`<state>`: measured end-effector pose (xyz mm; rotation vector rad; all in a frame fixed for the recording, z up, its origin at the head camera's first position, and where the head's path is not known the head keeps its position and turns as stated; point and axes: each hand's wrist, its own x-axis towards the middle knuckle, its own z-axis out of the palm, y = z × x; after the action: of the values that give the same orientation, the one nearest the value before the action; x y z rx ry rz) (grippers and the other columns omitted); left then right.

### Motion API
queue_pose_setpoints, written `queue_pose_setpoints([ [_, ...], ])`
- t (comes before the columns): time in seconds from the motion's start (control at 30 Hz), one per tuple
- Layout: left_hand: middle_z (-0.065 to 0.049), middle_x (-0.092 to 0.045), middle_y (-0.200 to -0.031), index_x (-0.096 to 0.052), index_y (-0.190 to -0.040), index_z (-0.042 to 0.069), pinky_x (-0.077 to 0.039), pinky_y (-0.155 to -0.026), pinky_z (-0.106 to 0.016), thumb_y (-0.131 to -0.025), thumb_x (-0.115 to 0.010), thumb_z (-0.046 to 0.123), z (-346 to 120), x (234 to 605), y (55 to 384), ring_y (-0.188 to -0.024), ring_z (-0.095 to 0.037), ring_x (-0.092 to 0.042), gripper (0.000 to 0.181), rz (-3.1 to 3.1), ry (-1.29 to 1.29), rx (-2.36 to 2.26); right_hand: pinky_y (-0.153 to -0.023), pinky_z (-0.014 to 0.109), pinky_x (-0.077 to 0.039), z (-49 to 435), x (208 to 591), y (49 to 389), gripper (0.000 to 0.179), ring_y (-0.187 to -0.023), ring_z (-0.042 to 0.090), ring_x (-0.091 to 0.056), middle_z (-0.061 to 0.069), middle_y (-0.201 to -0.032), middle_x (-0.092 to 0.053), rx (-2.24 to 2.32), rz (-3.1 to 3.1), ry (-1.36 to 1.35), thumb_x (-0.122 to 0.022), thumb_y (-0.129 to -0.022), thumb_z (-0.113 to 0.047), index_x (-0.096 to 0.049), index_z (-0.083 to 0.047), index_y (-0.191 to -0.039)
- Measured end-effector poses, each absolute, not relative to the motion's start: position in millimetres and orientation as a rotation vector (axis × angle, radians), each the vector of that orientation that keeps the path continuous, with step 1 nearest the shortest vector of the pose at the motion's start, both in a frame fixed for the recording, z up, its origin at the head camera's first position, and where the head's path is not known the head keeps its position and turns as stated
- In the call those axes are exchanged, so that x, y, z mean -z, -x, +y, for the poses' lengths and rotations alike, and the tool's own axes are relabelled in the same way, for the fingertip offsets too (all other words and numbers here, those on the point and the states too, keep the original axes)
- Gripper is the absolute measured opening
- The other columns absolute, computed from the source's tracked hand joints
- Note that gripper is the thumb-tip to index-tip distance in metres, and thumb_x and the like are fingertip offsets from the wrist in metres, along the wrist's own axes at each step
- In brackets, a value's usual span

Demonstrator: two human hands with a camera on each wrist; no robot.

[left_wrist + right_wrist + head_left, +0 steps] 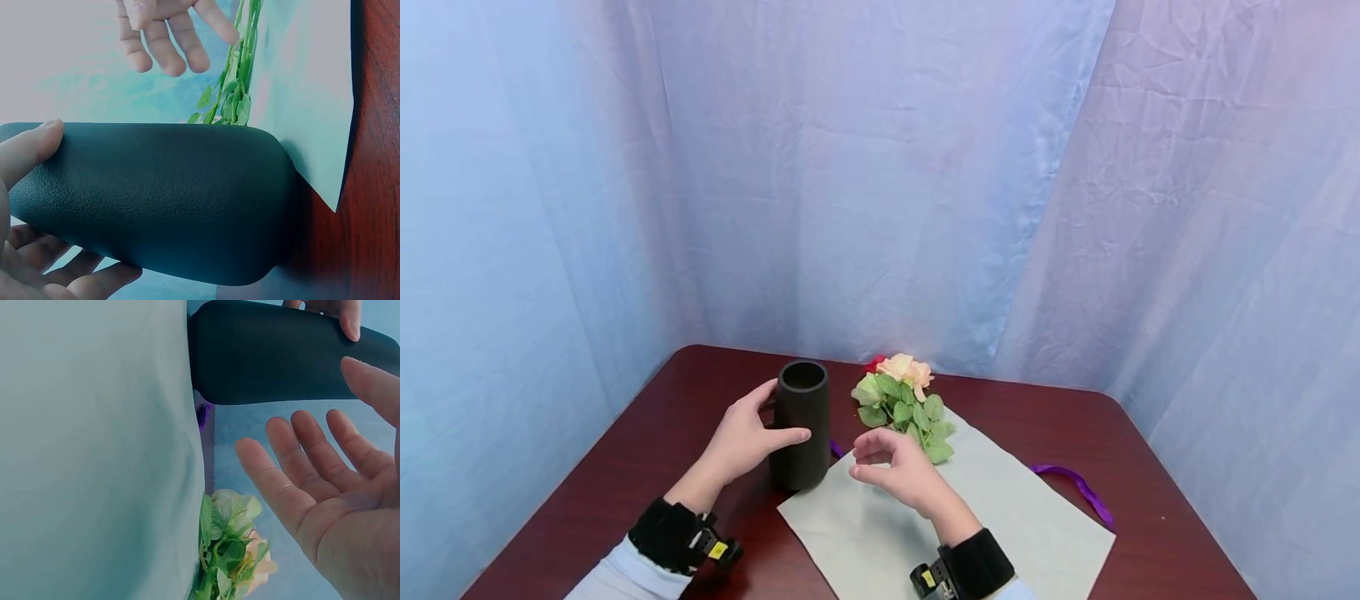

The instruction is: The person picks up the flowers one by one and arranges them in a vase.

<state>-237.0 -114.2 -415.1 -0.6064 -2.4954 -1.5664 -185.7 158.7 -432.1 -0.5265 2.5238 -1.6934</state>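
Note:
A tall black cylindrical vase (801,433) stands upright at the left corner of a pale sheet of wrapping paper (1000,508). My left hand (747,437) grips it from the left, thumb across the near side and fingers round the back. To its right my right hand (898,471) hovers over the paper, fingers loosely spread and holding nothing, as the right wrist view shows. Just beyond that hand lies a bunch of flowers (906,400) with cream, peach and red blooms and green leaves. Its green stems (247,56) show in the left wrist view.
A purple ribbon (1078,483) sticks out from under the paper's right side, and a bit of purple shows beside the vase. All of it is on a dark red wooden table (722,392). Blue-lilac curtains (865,183) hang behind and on both sides.

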Motion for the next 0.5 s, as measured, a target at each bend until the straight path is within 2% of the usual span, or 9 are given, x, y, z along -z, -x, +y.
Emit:
queue_pose_setpoints([
  [0.23,-0.003,-0.064,-0.131,-0.053,-0.145,0.021,-0.054,-0.092,-0.055,-0.077,-0.091,0.037,-114.6,415.4,237.8,-0.119,-0.029,-0.063,0.079,-2.495,0.610,1.576,-0.080,0.029,-0.055,152.9,413.4,173.5,0.028,-0.101,0.032,-0.066,0.012,-0.106,-0.068,1.692,2.497,0.526,-0.076,-0.090,-0.005,-0.065,0.003,-0.114],
  [0.5,-0.007,-0.062,-0.133,-0.050,-0.147,0.018,-0.053,-0.093,-0.057,-0.078,-0.090,0.035,-117.1,415.3,234.9,-0.122,-0.034,-0.061,0.081,-2.519,0.611,1.598,-0.082,0.029,-0.055,161.1,436.6,185.4,0.032,-0.102,0.026,-0.067,0.012,-0.111,-0.068,1.703,2.487,0.503,-0.077,-0.091,-0.012,-0.065,0.000,-0.119],
])
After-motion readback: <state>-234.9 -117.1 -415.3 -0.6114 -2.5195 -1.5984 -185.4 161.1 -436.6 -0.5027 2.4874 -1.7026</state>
